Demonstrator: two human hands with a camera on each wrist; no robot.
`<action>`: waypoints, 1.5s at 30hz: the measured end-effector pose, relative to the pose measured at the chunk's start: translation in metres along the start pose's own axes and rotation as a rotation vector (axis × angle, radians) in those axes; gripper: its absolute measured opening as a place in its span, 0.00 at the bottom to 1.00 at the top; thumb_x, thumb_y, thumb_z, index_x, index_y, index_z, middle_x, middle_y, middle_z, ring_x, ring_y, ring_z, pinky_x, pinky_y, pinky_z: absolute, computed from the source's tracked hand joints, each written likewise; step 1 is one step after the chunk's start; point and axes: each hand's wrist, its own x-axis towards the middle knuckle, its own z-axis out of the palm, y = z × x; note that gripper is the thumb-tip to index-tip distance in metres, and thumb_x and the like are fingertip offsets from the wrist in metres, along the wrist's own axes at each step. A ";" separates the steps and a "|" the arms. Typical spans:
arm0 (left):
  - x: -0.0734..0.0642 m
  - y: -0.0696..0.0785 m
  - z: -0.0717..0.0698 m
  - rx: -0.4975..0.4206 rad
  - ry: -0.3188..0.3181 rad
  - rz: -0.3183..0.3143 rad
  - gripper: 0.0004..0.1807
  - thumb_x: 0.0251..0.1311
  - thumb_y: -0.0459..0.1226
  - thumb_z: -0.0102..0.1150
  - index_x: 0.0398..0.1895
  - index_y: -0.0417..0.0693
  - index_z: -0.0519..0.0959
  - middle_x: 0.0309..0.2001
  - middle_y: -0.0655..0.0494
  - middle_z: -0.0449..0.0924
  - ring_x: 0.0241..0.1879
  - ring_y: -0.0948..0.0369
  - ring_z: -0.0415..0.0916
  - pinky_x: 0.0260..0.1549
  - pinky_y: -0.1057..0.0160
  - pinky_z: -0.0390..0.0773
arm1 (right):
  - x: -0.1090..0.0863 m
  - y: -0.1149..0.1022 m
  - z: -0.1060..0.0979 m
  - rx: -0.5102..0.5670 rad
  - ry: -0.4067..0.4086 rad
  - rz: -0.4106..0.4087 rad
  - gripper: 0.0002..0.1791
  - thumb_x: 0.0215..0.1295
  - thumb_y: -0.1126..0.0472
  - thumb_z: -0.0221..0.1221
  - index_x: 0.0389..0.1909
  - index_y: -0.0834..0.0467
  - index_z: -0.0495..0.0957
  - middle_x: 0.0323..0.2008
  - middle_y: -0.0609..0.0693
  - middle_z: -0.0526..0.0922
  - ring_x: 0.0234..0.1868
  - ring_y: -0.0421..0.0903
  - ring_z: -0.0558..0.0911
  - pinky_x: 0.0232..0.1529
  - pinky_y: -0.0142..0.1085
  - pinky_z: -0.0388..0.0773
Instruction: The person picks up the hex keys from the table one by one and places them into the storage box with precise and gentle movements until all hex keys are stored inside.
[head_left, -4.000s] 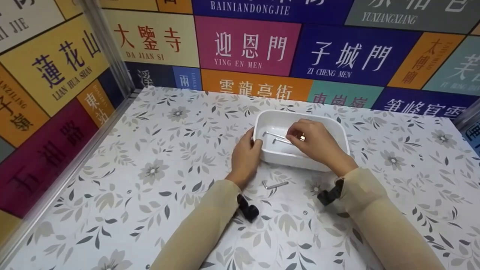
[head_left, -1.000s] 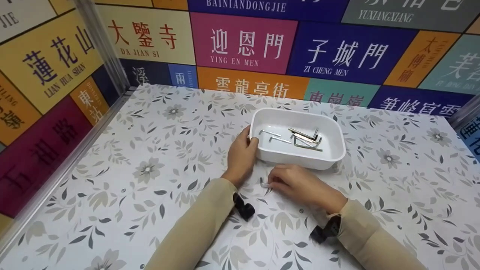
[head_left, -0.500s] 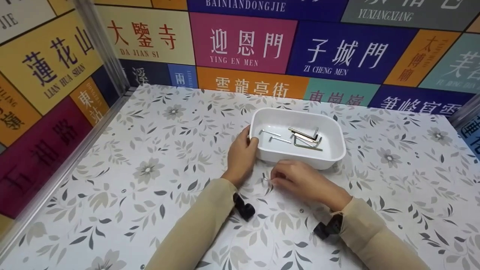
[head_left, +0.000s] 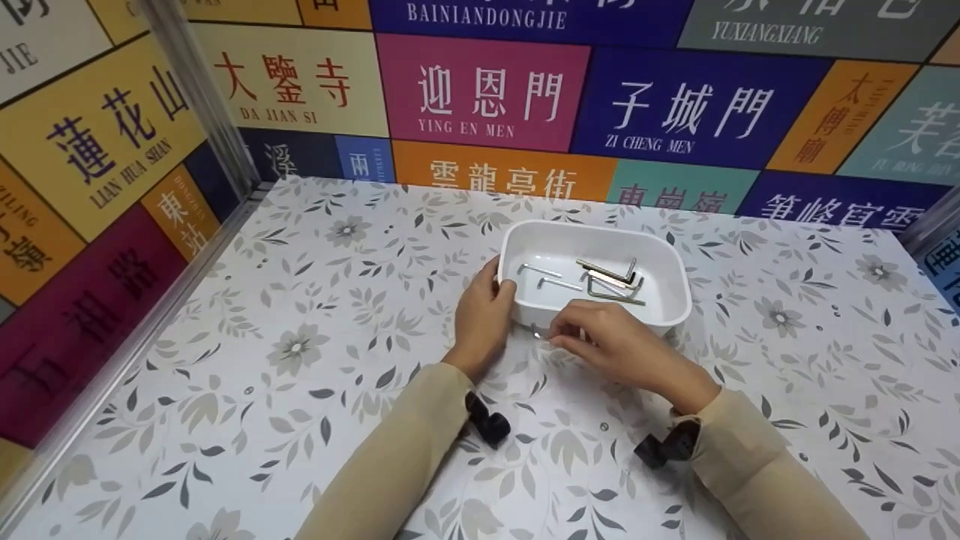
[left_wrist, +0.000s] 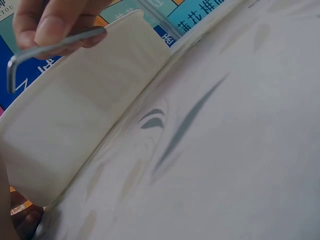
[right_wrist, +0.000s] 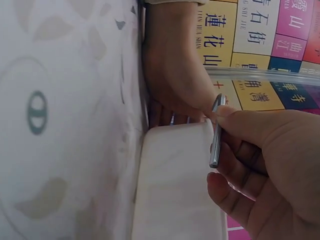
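A white plastic tub (head_left: 667,289) stands on the patterned table. My left hand (head_left: 484,319) grips its left end, thumb at the rim and fingers along the outside wall. Just in front of the tub's near wall, my right hand (head_left: 615,349) pinches a silver hex key (left_wrist: 55,45) between thumb and fingers. The key is raised off the table, its short bent end pointing down in the left wrist view. In the tub lie two silver hex keys (head_left: 561,284) at the left and a pile of brass-coloured and dark hex keys (head_left: 619,298) right of the middle.
The table (head_left: 360,465) has a leaf-and-flower cover. Behind it rises a wall of coloured sign panels (head_left: 480,94), with another panelled wall (head_left: 112,142) on the left. A black camera (head_left: 487,421) sits at the left cuff, another (head_left: 667,444) at the right.
Earlier my right hand was inside the tub while this hex key lay on the table. It then took hold of the key and has lifted it toward the tub. The left hand keeps its place.
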 end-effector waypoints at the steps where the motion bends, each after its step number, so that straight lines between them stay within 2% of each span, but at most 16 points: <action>1: 0.000 0.000 0.000 -0.001 0.000 0.005 0.31 0.67 0.45 0.44 0.74 0.54 0.68 0.63 0.51 0.80 0.60 0.57 0.77 0.63 0.53 0.75 | 0.001 0.000 -0.002 -0.003 0.013 -0.008 0.03 0.68 0.60 0.63 0.37 0.56 0.83 0.33 0.46 0.85 0.35 0.39 0.82 0.38 0.34 0.81; 6: -0.002 -0.002 -0.002 -0.011 0.007 0.006 0.31 0.66 0.46 0.44 0.73 0.55 0.69 0.64 0.52 0.79 0.61 0.57 0.77 0.64 0.53 0.74 | 0.007 0.001 -0.010 -0.006 0.079 -0.025 0.02 0.67 0.62 0.63 0.36 0.55 0.83 0.30 0.46 0.84 0.32 0.39 0.80 0.35 0.34 0.78; 11: -0.003 -0.003 -0.002 -0.017 0.010 -0.016 0.30 0.67 0.44 0.45 0.73 0.56 0.69 0.65 0.52 0.79 0.62 0.57 0.76 0.65 0.53 0.73 | 0.018 0.002 -0.019 0.021 0.130 0.018 0.02 0.67 0.62 0.64 0.36 0.57 0.84 0.30 0.48 0.85 0.32 0.41 0.80 0.35 0.35 0.78; 17: -0.003 -0.002 0.000 -0.020 0.015 -0.012 0.30 0.67 0.44 0.46 0.73 0.55 0.69 0.65 0.54 0.79 0.64 0.57 0.76 0.66 0.54 0.73 | 0.036 0.006 -0.021 0.026 0.130 0.094 0.04 0.66 0.61 0.64 0.37 0.57 0.85 0.31 0.49 0.86 0.33 0.41 0.80 0.35 0.32 0.75; 20: -0.003 -0.001 0.001 -0.012 0.015 -0.011 0.30 0.67 0.44 0.45 0.73 0.55 0.69 0.64 0.53 0.79 0.62 0.57 0.76 0.65 0.53 0.74 | 0.045 0.016 -0.017 0.030 0.125 0.126 0.04 0.66 0.62 0.64 0.37 0.58 0.85 0.32 0.52 0.86 0.34 0.43 0.80 0.34 0.31 0.73; 24: -0.003 0.002 0.002 -0.003 0.007 -0.009 0.30 0.67 0.45 0.46 0.73 0.56 0.69 0.64 0.53 0.79 0.62 0.56 0.77 0.64 0.53 0.74 | 0.056 0.031 -0.011 0.007 0.129 0.182 0.05 0.67 0.62 0.64 0.37 0.60 0.85 0.33 0.54 0.87 0.34 0.47 0.81 0.35 0.35 0.73; 30: -0.001 0.003 0.002 0.008 0.005 -0.001 0.30 0.67 0.44 0.46 0.73 0.55 0.70 0.62 0.54 0.80 0.59 0.58 0.77 0.63 0.53 0.75 | 0.070 0.045 0.001 -0.047 0.084 0.245 0.07 0.69 0.63 0.62 0.38 0.63 0.85 0.33 0.58 0.86 0.35 0.52 0.82 0.40 0.43 0.77; 34: 0.000 0.001 0.002 0.026 0.003 0.004 0.30 0.67 0.45 0.45 0.73 0.55 0.69 0.59 0.53 0.81 0.56 0.57 0.78 0.61 0.52 0.75 | 0.077 0.050 0.007 -0.059 0.047 0.273 0.06 0.68 0.64 0.62 0.36 0.63 0.85 0.32 0.57 0.86 0.34 0.51 0.82 0.39 0.43 0.77; 45: 0.001 0.002 -0.001 0.013 0.020 0.004 0.29 0.67 0.44 0.47 0.73 0.54 0.70 0.60 0.52 0.81 0.58 0.56 0.78 0.62 0.51 0.75 | 0.089 0.067 0.019 -0.131 -0.072 0.322 0.06 0.65 0.65 0.62 0.33 0.63 0.86 0.31 0.56 0.87 0.34 0.51 0.82 0.42 0.47 0.79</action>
